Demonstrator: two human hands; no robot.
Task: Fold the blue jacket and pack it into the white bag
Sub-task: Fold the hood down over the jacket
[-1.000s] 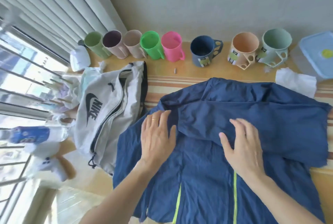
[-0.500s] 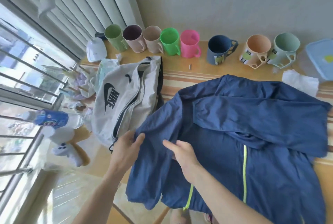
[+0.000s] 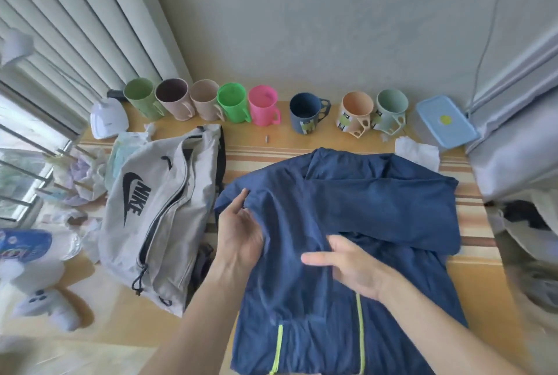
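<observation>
Beside the white bag (image 3: 157, 211), left hand (image 3: 238, 235) pinches blue jacket (image 3: 347, 208); right hand (image 3: 353, 269) spread flat

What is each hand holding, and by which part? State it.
The left hand pinches the thin blue fabric jacket at its left folded edge; the right hand presses flat on its middle.
</observation>
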